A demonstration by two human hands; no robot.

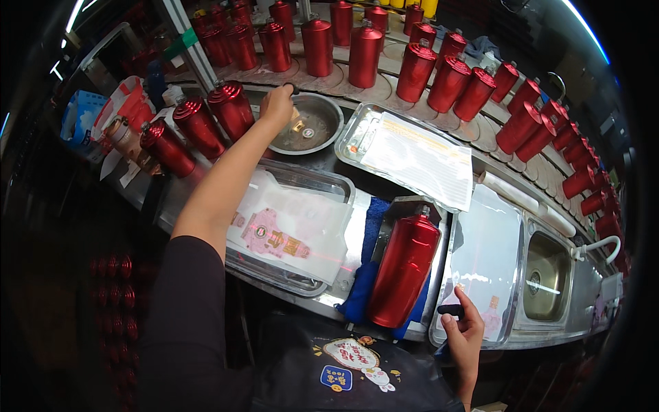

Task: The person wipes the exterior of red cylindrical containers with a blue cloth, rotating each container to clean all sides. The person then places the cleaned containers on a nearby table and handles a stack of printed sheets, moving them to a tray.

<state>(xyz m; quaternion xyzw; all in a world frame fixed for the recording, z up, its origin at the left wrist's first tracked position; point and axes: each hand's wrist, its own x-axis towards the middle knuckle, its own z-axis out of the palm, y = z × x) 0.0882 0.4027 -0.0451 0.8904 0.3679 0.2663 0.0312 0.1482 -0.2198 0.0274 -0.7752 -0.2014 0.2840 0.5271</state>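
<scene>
My left hand [278, 107] reaches over the left rim of a round metal bowl [337, 126], its fingers partly hidden. A small gold-patterned piece [297, 123] shows just below it; whether the hand holds this is unclear. My right hand [466, 329] is raised beside the bench's near edge, thumb and fingers apart, with a black covering on one finger. Left of it, a glossy red bottle [406, 270] lies tilted on a blue cloth [355, 296] in a metal holder. Pink and gold printed decals [273, 234] rest on white sheets over a metal tray [304, 289], crossed by a red light line.
Beyond the bench, many red bottles [365, 56] stand on a conveyor of round plates. Three more red bottles [195, 126] stand at left. A tray [355, 136] holds printed sheets [417, 159]. At right are another tray with decals [486, 257] and a sink [548, 278] with a white faucet [597, 250].
</scene>
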